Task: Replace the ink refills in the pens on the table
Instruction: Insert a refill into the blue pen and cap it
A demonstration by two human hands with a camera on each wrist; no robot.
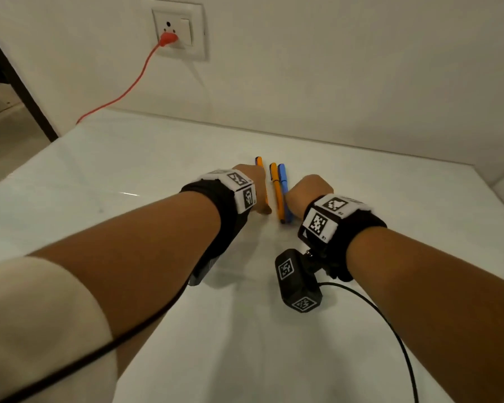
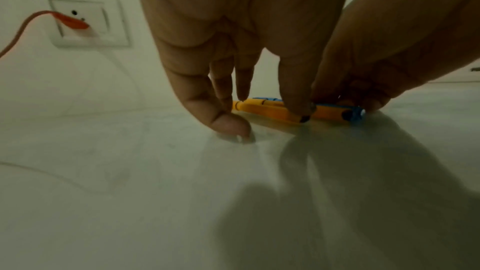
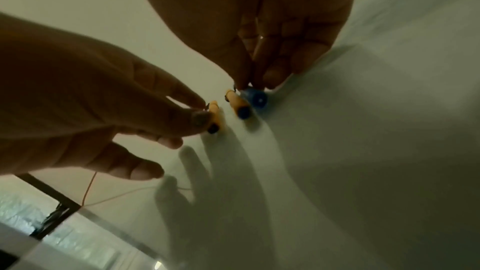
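Three pens lie side by side on the white table [image 1: 146,181]. The left orange pen [image 1: 259,162] is half hidden under my left hand [image 1: 252,184]. A second orange pen [image 1: 277,193] lies against a blue pen [image 1: 283,181]. In the left wrist view my left forefinger tip [image 2: 298,108] rests on the left orange pen [image 2: 270,112], while the thumb [image 2: 231,126] touches the table beside it. My right hand [image 1: 312,189] reaches down at the near end of the blue pen [image 3: 255,98]. Its fingertips [image 3: 272,77] and thumb pinch that end.
A wall rises right behind the table, with a socket and red plug [image 1: 169,39]. The plug's red cable [image 1: 122,91] drops past the table's left edge. A black wrist-camera box [image 1: 298,282] and its cable [image 1: 390,324] hang over the near table.
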